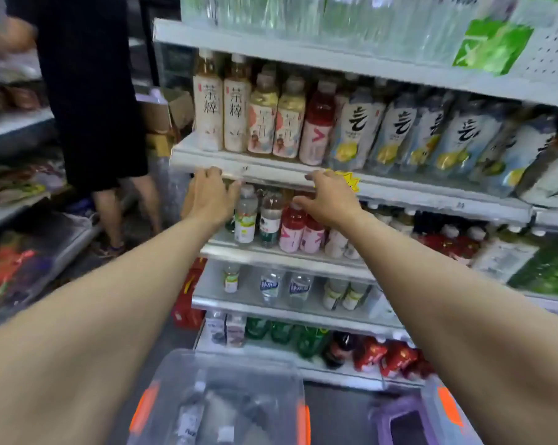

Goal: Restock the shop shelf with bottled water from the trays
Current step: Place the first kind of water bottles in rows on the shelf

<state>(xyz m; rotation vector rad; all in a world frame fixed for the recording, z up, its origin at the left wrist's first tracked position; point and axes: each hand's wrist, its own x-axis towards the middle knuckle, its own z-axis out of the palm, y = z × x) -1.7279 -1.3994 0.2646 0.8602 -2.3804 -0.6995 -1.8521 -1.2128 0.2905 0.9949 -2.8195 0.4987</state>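
Both my arms reach out to the drinks shelf (271, 170). My left hand (210, 195) lies against the shelf's front rail, fingertips bent at the rail's edge, and nothing shows in its grip. My right hand (328, 198) hovers with fingers spread in front of the row below, just above the red-pink bottles (292, 231). A clear bottle (246, 216) stands between my hands. Clear water bottles with blue labels (272, 286) stand two shelves lower. On the floor below me is a clear tray with orange latches (298, 409), holding water bottles (190, 415).
A person in black clothes (91, 91) stands close on the left, beside another shelf unit (20, 123). A second clear tray (444, 409) with a purple item sits at the bottom right. Tea and juice bottles (235, 104) fill the upper shelf. Cardboard boxes (162, 114) lie behind.
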